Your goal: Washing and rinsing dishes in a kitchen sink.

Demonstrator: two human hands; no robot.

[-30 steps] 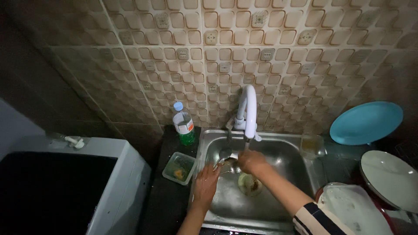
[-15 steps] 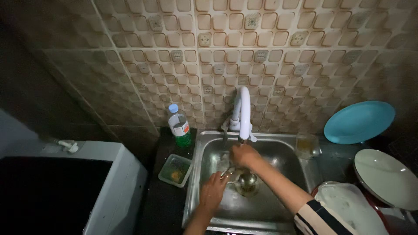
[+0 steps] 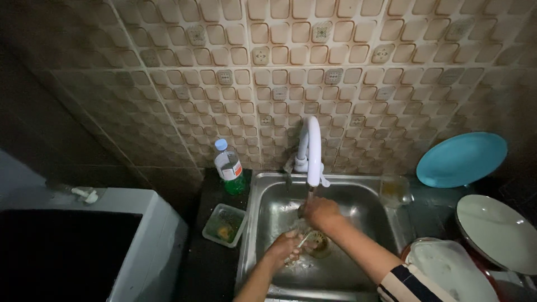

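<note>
Under the white faucet [image 3: 312, 146], both hands meet low in the steel sink [image 3: 366, 201]. Compared with half a second ago, the left hand [image 3: 284, 251] has closed in nearer the drain [image 3: 319, 244], and the right hand [image 3: 321, 213] has dropped slightly from the spout toward it; a second ago the left hand lay flatter and farther from the right.

The left forearm rises from the sink's near edge, its fingers curled around a thin, pale utensil [image 3: 302, 241], too small and blurred to name more closely. It lies between the two hands, just beside the drain. The right forearm, in a striped sleeve [image 3: 407, 283], comes in from the sink's right near corner, the wrist bent downward directly below the spout. Its fingers are bunched, but whether they grip anything cannot be told.

Left of the sink stand a clear bottle of green liquid [image 3: 229, 168] and a small square tub [image 3: 225, 225]. Right of the sink sit a glass [image 3: 395, 190], a blue plate [image 3: 461, 159] leaning on the tiled wall, and white plates [image 3: 495, 232].
</note>
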